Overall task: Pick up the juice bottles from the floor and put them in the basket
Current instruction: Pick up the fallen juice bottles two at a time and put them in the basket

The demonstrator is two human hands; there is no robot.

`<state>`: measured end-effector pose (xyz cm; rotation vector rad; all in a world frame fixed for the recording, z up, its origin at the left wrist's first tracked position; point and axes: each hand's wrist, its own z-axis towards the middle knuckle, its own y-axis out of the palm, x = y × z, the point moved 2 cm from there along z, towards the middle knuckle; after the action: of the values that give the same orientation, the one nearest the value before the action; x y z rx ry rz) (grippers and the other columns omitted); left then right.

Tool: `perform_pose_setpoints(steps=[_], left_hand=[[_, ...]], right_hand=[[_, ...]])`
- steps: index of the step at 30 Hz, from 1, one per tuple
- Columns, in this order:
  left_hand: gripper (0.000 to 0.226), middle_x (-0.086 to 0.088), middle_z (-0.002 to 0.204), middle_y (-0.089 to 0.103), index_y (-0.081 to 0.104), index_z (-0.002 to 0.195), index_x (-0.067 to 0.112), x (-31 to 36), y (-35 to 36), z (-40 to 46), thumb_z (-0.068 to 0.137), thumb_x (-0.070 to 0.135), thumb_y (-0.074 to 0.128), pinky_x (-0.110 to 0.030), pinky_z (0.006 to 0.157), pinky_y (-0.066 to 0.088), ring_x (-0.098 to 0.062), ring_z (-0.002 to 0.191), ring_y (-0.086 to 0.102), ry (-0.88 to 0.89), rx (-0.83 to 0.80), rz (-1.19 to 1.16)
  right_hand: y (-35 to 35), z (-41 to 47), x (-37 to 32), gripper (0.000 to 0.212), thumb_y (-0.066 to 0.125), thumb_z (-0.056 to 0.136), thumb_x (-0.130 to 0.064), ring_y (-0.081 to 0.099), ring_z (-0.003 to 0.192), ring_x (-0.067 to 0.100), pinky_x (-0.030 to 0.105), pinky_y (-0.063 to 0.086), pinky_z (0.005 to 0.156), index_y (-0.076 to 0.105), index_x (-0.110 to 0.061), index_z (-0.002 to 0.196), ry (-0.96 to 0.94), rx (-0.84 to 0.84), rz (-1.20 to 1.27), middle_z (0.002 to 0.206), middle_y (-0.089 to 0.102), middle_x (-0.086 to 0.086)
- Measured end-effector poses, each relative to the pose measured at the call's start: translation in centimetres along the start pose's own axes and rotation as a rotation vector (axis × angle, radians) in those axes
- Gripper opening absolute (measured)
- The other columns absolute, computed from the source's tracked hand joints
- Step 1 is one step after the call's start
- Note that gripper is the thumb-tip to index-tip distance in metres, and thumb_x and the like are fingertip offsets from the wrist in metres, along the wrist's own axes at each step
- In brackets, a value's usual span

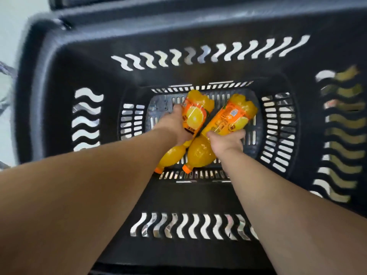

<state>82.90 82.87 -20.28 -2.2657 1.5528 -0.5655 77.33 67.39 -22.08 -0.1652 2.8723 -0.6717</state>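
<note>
Pale floor (8, 26) showing past the top-left corner of a black slotted basket (198, 28), blurred at its rim. Head view, looking straight down inside.

Reaching deep, both arms. Left hand (174, 128) gripping the left bottle (195, 114) around its labelled middle, fingers curled round the far side. Right hand (228, 142) gripping the right bottle (231, 118) at the lower edge of its label, fingers wrapped and partly hidden. Both bottles lying slanted on or just above the basket bottom, orange caps (186, 169) pointing toward the near wall, shoulders touching or nearly so; contact with the bottom hard to tell.

Judging the handling: full of juice, so probably weighty for their size; thin plastic likely yielding under a squeeze; smooth label likely slippery. Holding at the labelled waist seeming soundest, the neck being too narrow for carrying securely.
</note>
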Motion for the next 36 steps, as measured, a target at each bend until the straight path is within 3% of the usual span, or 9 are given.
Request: perform_pose_setpoints(steps=[4,8,11,19,21,25,29,33,36], left_hand=[[0.084,-0.014,0.137,0.058,0.037,0.150,0.021,1.5,-3.2,-3.1,0.082,0.035,0.084,-0.047,0.095,0.054,-0.040,0.123,0.060,0.007,-0.001,0.106],[0.073,-0.007,0.133,0.061,0.046,0.145,0.026,4.0,-6.8,-7.6,0.083,0.040,0.081,-0.042,0.085,0.054,-0.034,0.121,0.061,0.058,0.000,0.224],[0.065,-0.001,0.129,0.063,0.052,0.138,0.028,6.2,-10.2,-12.0,0.081,0.044,0.080,-0.045,0.092,0.055,-0.029,0.120,0.061,0.080,0.015,0.276],[0.072,-0.004,0.135,0.062,0.054,0.139,0.027,12.1,-22.4,-28.4,0.076,0.047,0.082,-0.046,0.103,0.051,-0.029,0.125,0.060,0.251,0.089,0.252],[0.072,-0.003,0.135,0.062,0.053,0.139,0.028,13.7,-26.6,-33.8,0.077,0.049,0.082,-0.045,0.102,0.051,-0.028,0.125,0.060,0.303,0.143,0.249],[0.074,-0.005,0.137,0.061,0.054,0.140,0.025,16.9,-34.0,-44.9,0.077,0.047,0.085,-0.044,0.104,0.051,-0.027,0.126,0.059,0.416,0.215,0.211],[0.080,-0.002,0.140,0.061,0.052,0.144,0.026,19.8,-39.8,-56.5,0.076,0.049,0.087,-0.042,0.104,0.051,-0.025,0.126,0.060,0.538,0.261,0.261],[0.074,-0.003,0.140,0.062,0.054,0.143,0.021,22.3,-43.2,-67.6,0.080,0.043,0.086,-0.030,0.094,0.049,-0.026,0.123,0.061,0.695,0.294,0.390],[0.072,-0.003,0.134,0.064,0.057,0.138,0.022,24.1,-44.2,-74.5,0.076,0.043,0.086,-0.035,0.095,0.052,-0.026,0.120,0.062,0.761,0.346,0.516]], right_hand=[[-3.4,-3.1,-2.2,0.099,0.076,0.087,-0.046,0.054,0.127,0.040,0.045,0.046,0.100,0.012,-0.021,0.159,-0.119,-0.029,-0.201,0.147,0.046,0.016],[-7.2,-7.8,-5.2,0.095,0.081,0.074,-0.055,0.053,0.129,0.038,0.044,0.049,0.102,0.035,-0.017,0.148,-0.180,-0.059,-0.359,0.143,0.050,0.014],[-10.5,-12.2,-7.6,0.102,0.083,0.063,-0.061,0.054,0.128,0.037,0.047,0.051,0.101,0.040,-0.019,0.146,-0.254,-0.071,-0.473,0.141,0.054,0.012],[-22.8,-28.2,-12.3,0.107,0.081,0.073,-0.060,0.043,0.140,0.035,0.050,0.049,0.104,0.028,-0.021,0.157,-0.471,-0.006,-0.697,0.155,0.040,0.010],[-26.4,-33.2,-13.9,0.104,0.078,0.072,-0.064,0.048,0.137,0.033,0.046,0.050,0.103,0.034,-0.019,0.155,-0.497,-0.013,-0.699,0.153,0.045,0.009],[-33.9,-44.6,-16.6,0.084,0.084,0.066,-0.064,0.060,0.120,0.030,0.039,0.053,0.095,0.058,-0.016,0.131,-0.512,0.033,-0.614,0.132,0.062,0.009],[-40.4,-56.6,-17.1,0.089,0.083,0.068,-0.063,0.059,0.122,0.030,0.041,0.053,0.099,0.056,-0.015,0.137,-0.564,0.133,-0.615,0.135,0.061,0.008],[-46.6,-67.6,-16.0,0.086,0.084,0.070,-0.058,0.061,0.116,0.029,0.035,0.052,0.093,0.054,-0.014,0.138,-0.614,0.258,-0.514,0.128,0.063,0.006],[-50.9,-74.4,-13.8,0.084,0.084,0.073,-0.054,0.060,0.120,0.027,0.031,0.048,0.089,0.053,-0.017,0.141,-0.664,0.333,-0.385,0.133,0.062,0.005]])
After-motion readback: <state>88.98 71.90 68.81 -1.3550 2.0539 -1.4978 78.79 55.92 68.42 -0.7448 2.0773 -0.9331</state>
